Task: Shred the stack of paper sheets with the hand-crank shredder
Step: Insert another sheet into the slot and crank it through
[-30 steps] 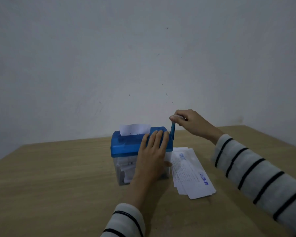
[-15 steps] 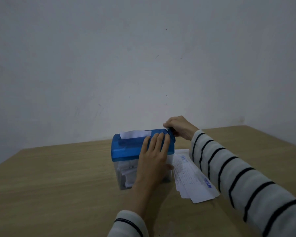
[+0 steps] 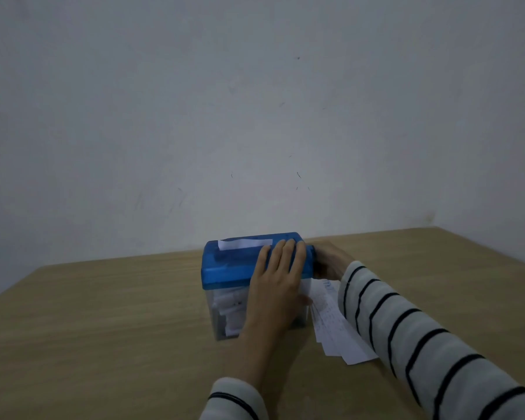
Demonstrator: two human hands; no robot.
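Shredder (image 3: 240, 268): blue lid on a clear bin, upright on the wooden table (image 3: 103, 328), near the wall.
Bin (image 3: 228, 310): white shreds visible through the clear wall, piled against the front and left side.
Sheet in slot (image 3: 243, 244): a low white edge sticks up out of the lid's slot, left of the left hand's fingertips.
Left hand (image 3: 278, 286): lies flat over the right part of the lid and down the front of the bin, fingers straight and close together, tips on the lid top; thumb against the bin's right side. Pressing, not gripping.
Right hand (image 3: 331, 262): at the shredder's right end, just beside the lid, where a dark blue part (image 3: 312, 249) juts out. Fingers are turned away and partly behind the lid; cannot tell whether they are curled on anything.
Crank: not made out clearly; hidden by the right hand.
Stack (image 3: 337, 328): printed white sheets flat on the table, touching or just beside the bin's right wall, fanned slightly, far part under the right forearm.
Sleeves: white with thin dark stripes on both arms; right sleeve (image 3: 422, 344) crosses over the stack.
Wall (image 3: 255, 116): plain pale, a few small dark marks.
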